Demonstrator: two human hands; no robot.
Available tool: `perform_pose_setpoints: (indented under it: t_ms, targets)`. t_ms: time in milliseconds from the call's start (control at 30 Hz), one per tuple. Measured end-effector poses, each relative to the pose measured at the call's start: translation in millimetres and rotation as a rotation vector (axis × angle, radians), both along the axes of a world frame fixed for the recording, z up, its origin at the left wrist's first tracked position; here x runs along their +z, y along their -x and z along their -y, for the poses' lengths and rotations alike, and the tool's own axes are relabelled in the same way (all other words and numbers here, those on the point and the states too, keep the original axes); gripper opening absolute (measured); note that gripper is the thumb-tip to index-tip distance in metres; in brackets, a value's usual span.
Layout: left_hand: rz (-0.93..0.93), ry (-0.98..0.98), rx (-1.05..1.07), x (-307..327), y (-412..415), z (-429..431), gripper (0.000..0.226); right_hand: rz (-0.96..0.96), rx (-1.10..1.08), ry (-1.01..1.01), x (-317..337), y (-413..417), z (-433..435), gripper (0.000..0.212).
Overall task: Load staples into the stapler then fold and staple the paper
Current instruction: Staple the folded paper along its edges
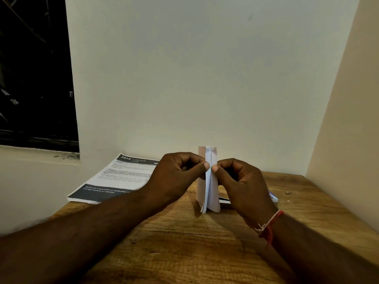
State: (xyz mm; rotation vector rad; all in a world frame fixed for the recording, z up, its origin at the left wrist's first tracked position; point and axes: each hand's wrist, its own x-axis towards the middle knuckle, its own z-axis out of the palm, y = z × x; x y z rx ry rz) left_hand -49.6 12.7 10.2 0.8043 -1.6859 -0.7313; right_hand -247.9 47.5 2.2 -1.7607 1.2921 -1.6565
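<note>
Printed sheets (114, 179) (stacked) on wooden table (184, 242)

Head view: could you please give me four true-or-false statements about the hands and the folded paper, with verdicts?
1. The left hand and right hand both pinch the folded paper. True.
2. A printed document lies on the table, left of the hands. True.
3. The folded paper lies flat on the table. False: it is held upright.
4. The right wrist is bare. False: it wears a red thread band.
</note>
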Motion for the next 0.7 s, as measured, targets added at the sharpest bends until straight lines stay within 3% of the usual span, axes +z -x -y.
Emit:
perform_pose_setpoints:
  t_ms: [267, 700]
  targets:
    - [-0.050, 0.104, 0.102, 7.4, -2.4, -2.2, 0.010, -0.295, -0.068, 0.188, 0.3, -1.2, -5.9, 0.013]
    - [0.086, 0.163, 0.044, 4.4, -0.7, -3.6, 0.008, -0.115, -0.009, 0.106, 7.0, -4.2, -9.8, 0.018]
